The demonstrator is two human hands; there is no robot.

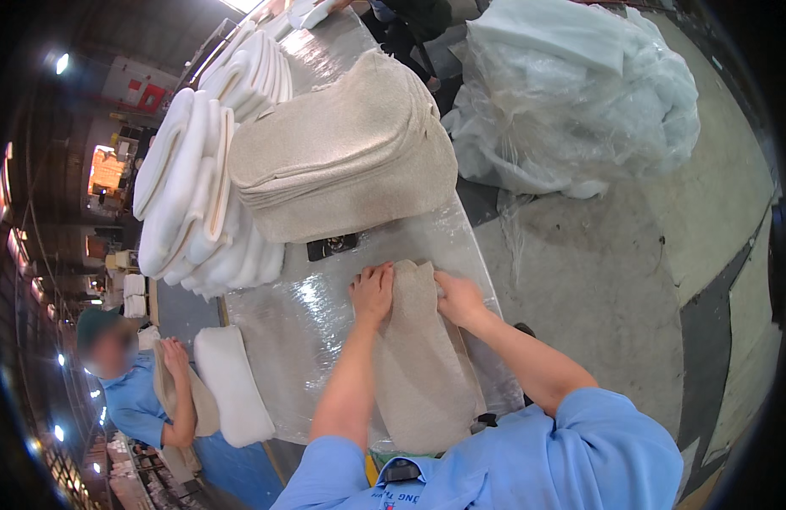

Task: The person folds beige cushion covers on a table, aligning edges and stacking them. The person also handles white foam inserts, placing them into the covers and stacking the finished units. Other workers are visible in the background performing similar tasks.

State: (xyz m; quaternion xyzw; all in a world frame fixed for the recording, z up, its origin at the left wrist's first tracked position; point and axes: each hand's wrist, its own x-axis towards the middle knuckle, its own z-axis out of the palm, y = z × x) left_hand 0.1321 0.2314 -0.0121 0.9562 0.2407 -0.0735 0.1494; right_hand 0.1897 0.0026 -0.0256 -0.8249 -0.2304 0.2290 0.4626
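A long beige fabric cover (418, 357) lies lengthwise in front of me, from the table to my waist. My left hand (373, 293) is at the left edge of its far end, fingers bent over the cloth and thumb hidden. At the opposite edge my right hand (458, 299) is closed on the cloth, its fingertips partly hidden by the fabric. Just beyond my hands rises a thick stack of similar beige covers (350, 153), folded over in layers. A small black object (332, 246) sits at the foot of that stack.
Folded white padding (185, 187) is piled along the table's left side. The table (299, 348) has a shiny plastic surface. A white pad (231, 387) lies near a co-worker (147, 382) handling beige cloth. Plastic-wrapped white padding (571, 93) stands on the floor at right.
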